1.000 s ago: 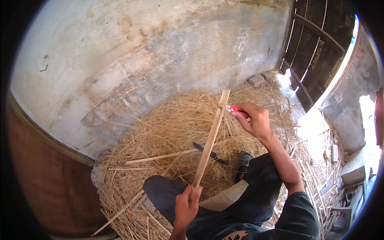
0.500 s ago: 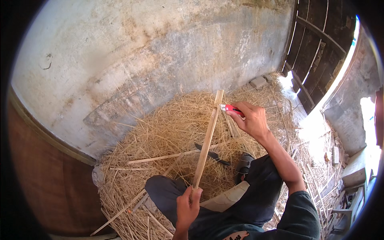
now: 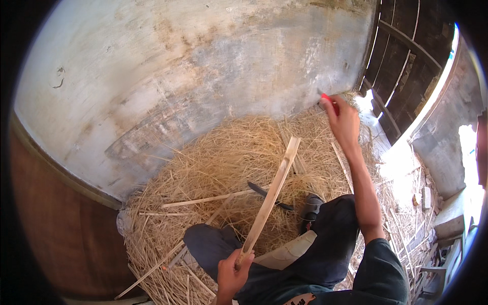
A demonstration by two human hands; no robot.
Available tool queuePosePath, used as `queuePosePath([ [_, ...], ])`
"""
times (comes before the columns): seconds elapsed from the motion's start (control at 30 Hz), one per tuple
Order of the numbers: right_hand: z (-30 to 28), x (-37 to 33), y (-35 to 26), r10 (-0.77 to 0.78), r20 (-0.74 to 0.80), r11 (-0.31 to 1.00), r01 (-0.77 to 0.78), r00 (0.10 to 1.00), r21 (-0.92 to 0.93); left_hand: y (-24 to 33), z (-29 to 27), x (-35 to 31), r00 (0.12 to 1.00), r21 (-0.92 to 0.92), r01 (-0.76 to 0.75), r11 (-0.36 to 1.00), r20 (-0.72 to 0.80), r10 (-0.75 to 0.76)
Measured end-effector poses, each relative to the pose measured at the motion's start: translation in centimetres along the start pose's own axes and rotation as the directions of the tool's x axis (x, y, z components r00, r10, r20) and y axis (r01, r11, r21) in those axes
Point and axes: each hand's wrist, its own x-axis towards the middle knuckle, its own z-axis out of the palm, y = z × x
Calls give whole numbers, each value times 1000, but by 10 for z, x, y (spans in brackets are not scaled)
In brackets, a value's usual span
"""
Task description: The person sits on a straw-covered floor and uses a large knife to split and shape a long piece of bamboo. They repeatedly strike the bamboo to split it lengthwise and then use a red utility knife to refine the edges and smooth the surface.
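Note:
My left hand (image 3: 234, 272) is closed round the near end of a split bamboo strip (image 3: 271, 198). The strip slants up and away to the right above my lap, its hollow inner face partly showing near the far end. Beyond that end and to its right, my right hand (image 3: 345, 124) grips a red utility knife (image 3: 326, 97). Its grey tip points up and left, apart from the bamboo. Most of the knife's body is hidden by my fingers.
A dark-bladed knife (image 3: 257, 189) lies on the straw and shavings (image 3: 213, 157), partly behind the strip. Loose bamboo strips (image 3: 198, 202) are scattered around. A stained wall (image 3: 229, 66) rises ahead, with a dark plank door (image 3: 399, 66) at the right. My sandalled foot (image 3: 310, 208) rests nearby.
My right hand has lifted the utility knife off the strip, moving it up and right. The strip's far end has swung right and lower, and my left hand has shifted slightly down and left.

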Motion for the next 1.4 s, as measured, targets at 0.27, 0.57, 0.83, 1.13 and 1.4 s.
queuePosePath([
  [0.27,6,-33,5,143,516,825,-389,845,410,0,-2,24,985,71,9,997,-173,3],
  [0.57,12,-56,-30,-13,661,676,-481,751,559,2,19,40,986,52,-88,995,-136,94],
  [0.83,11,-55,-22,34,634,538,-549,772,640,2,32,45,994,23,-84,996,-63,86],
  [1.13,-17,-52,-23,42,530,663,-420,847,620,30,29,51,983,44,-167,985,-71,170],
  [1.4,-38,-84,-53,-456,314,809,241,833,536,44,25,56,968,-50,-219,974,-134,211],
])
